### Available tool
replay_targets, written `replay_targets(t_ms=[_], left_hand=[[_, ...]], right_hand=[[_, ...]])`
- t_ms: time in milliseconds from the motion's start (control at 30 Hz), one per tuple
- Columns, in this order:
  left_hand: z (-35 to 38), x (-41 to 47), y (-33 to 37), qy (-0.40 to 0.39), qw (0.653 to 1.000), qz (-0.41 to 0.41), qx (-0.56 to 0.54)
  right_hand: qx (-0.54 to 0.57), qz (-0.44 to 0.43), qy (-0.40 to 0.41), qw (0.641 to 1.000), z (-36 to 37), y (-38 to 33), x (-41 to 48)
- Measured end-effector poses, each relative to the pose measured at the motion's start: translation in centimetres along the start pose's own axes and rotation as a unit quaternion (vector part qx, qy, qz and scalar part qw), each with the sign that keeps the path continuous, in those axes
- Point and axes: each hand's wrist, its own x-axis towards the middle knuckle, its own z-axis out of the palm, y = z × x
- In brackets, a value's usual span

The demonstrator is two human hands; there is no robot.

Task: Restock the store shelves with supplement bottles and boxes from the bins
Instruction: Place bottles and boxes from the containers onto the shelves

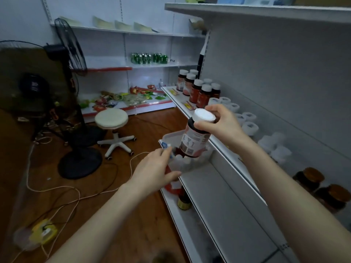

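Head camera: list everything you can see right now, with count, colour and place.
held bottle: one, dark with white cap, over the bin
bin: one, white, lower shelf's far end, bottles inside
dark bottles: about seven, white-capped, middle shelf's far end
white bottles: a row, count unclear, middle shelf
amber jars: at least two, brown, middle shelf near right
green cans: a cluster, back shelf
stool: one, white, floor
fans: two, black, left
right hand: grips the held bottle
left hand: reaching into the bin, on a red item
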Motion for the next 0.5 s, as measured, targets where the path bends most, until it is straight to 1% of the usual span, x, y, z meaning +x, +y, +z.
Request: replay_targets(t_ms=[167,267,500], left_hand=[[-0.1,8.7,-5.5,-0.012,0.998,0.004,0.065],[-0.7,14.5,-8.1,-0.016,0.996,0.003,0.084],[-1.7,25.4,-13.6,-0.020,0.997,0.029,0.066]], right_hand=[[-0.036,-0.015,-0.001,0.999,3.4,0.9,10.4],[-0.052,-0.014,-0.012,0.998,4.5,0.9,16.4],[-0.084,-0.008,0.006,0.996,6.6,0.7,28.3]])
